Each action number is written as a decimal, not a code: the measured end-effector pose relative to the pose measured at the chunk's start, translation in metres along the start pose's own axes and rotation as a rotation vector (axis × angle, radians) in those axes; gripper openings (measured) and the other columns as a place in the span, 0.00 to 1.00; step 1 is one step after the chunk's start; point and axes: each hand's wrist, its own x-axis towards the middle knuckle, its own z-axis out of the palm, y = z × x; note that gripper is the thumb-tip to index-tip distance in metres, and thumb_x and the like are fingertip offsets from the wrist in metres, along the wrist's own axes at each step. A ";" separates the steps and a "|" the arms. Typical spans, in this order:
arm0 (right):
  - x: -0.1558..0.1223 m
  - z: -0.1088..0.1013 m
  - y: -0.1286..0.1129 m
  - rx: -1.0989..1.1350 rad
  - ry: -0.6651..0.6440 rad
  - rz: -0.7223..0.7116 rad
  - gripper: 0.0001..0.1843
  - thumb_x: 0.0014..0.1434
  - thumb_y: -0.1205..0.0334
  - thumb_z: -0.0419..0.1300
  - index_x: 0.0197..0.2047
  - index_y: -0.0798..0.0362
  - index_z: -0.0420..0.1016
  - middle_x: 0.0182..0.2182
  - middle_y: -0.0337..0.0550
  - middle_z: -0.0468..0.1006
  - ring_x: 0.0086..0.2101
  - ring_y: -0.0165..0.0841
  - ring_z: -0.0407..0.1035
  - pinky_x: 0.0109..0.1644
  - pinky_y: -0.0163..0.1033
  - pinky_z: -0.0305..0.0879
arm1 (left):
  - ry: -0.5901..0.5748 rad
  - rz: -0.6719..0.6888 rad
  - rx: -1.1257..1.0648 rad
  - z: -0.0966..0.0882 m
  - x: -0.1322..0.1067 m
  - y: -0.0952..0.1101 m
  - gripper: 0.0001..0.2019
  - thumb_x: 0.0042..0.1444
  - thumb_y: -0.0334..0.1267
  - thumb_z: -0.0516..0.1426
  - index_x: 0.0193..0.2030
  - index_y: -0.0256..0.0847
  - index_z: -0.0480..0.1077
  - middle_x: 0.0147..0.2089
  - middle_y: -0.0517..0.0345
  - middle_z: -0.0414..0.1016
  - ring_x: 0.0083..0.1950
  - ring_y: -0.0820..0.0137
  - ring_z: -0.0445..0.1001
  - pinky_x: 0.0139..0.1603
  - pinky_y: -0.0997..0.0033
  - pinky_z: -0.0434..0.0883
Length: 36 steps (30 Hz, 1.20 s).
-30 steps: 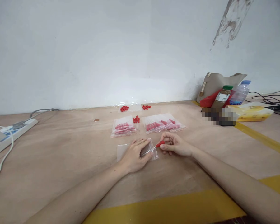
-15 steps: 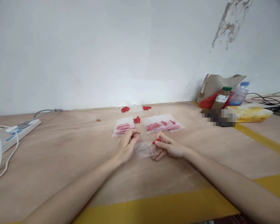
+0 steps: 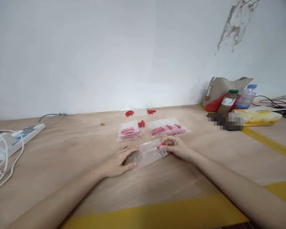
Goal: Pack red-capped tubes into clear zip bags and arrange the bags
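Since half a second ago: left hand [image 3: 118,160] dropped from the bag's far edge to lie flat on the table, fingers spread and together-ish, tips just touching the near left end of the clear zip bag [image 3: 150,152]; bag now laid out flat and slanted instead of bunched between both hands. Right hand [image 3: 177,147] at the bag's right end, thumb and fingers pinched on the mouth where the red bulb of a dropper [image 3: 161,145] shows; hard to tell whether bulb is fully inside or poking out. Step in hand, as judged: bagging one dropper, near the sealing stage. Next move likely calls for holding the bag down with the left and pressing the zip shut along the mouth with the right, keeping the bulb clear of the seal. Containers: left filled bag [image 3: 129,131] with several red-bulbed droppers, just beyond the hands; overlapping filled bags [image 3: 168,128] to the right, same contents; loose droppers [image 3: 142,125] between them, unbagged; small heaps of red bulbs [image 3: 129,112] by the wall on clear plastic. Far right: brown jar [image 3: 228,101], water bottle [image 3: 246,95], contents unclear; beige bag [image 3: 222,85] behind. Power strip [image 3: 19,137] far left on plywood table [image 3: 62,152].
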 end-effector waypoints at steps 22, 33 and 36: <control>0.072 -0.008 -0.041 -0.873 0.318 -0.202 0.04 0.45 0.66 0.56 0.26 0.54 0.73 0.24 0.39 0.75 0.26 0.28 0.66 0.31 0.32 0.59 | 0.124 -0.012 -0.087 0.006 -0.001 -0.002 0.24 0.60 0.42 0.48 0.63 0.47 0.49 0.59 0.55 0.62 0.58 0.66 0.62 0.57 0.58 0.61; 0.183 0.030 -0.010 -0.868 0.449 -0.015 0.12 0.46 0.59 0.58 0.17 0.55 0.67 0.21 0.46 0.72 0.31 0.35 0.68 0.34 0.35 0.59 | 0.119 0.029 -0.057 0.011 0.000 -0.009 0.17 0.60 0.42 0.49 0.55 0.46 0.63 0.59 0.54 0.62 0.60 0.63 0.58 0.60 0.56 0.58; 0.190 0.032 -0.008 -0.790 0.457 0.008 0.09 0.43 0.61 0.61 0.17 0.55 0.67 0.23 0.46 0.73 0.32 0.36 0.69 0.34 0.35 0.60 | 0.106 0.026 -0.058 0.011 -0.001 -0.009 0.17 0.60 0.42 0.49 0.55 0.48 0.64 0.60 0.55 0.61 0.60 0.63 0.58 0.60 0.57 0.58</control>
